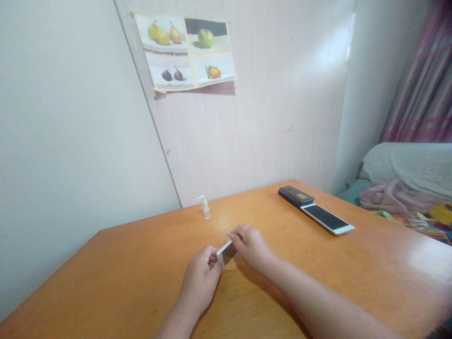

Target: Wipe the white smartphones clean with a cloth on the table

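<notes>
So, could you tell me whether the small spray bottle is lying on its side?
No, the spray bottle stands upright on the table, beyond both hands.

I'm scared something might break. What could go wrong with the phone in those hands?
1. Both hands, left hand and right hand, pinch the phone only by its ends, tilted above the table; it might slip and knock the wood.
2. The spray bottle stands just beyond the hands; a forward reach could tip it.
3. The white phone lies near the table's far edge beside the dark phone; a bump might push it off.
</notes>
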`<state>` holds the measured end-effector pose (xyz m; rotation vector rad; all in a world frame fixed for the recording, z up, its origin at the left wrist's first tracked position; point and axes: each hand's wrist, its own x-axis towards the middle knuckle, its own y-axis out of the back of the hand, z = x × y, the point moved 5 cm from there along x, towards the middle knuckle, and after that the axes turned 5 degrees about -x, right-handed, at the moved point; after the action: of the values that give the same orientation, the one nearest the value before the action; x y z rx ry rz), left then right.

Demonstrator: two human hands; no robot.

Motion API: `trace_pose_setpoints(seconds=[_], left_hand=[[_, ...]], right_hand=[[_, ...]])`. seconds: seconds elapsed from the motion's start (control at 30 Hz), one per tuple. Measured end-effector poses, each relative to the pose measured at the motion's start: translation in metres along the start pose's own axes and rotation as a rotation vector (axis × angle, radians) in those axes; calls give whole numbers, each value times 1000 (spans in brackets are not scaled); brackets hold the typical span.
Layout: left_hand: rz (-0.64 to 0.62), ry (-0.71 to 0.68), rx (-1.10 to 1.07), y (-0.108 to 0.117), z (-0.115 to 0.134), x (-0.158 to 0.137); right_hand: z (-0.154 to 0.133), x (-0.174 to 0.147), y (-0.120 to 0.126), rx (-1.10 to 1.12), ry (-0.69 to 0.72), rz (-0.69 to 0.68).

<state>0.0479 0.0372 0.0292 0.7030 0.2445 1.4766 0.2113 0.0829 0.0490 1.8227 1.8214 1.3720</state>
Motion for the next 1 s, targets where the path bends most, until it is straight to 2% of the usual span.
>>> trace_pose_setpoints(seconds=[0.1,0.17,0.37,0.47,0.53,0.67,0.73,1.0], left_hand=[[-8,-2,-44,-1,-1,0],[-4,-2,-57,-2,-1,0],[8,-13,-78,0,1,0],[-4,-29,-79,0,3,1],[-7,-15,-58,1,2,0],[-11,-5,-50,-1,0,0],[-11,-7,-53,-2,-1,0],[-5,-38,-65,-1,3,0]], right_hand=[[33,15,18,-48,-177,69],[37,16,20,-68,-198,90],[-19,-15,-16,45,89,-8],[-28,-19,-21,83,131,-59],[-14,-10,-12,54,59,-45],[29,12,13,-50,-184,53],[35,14,17,-73,-220,74],[-30,-21,-18,32,103,-64]])
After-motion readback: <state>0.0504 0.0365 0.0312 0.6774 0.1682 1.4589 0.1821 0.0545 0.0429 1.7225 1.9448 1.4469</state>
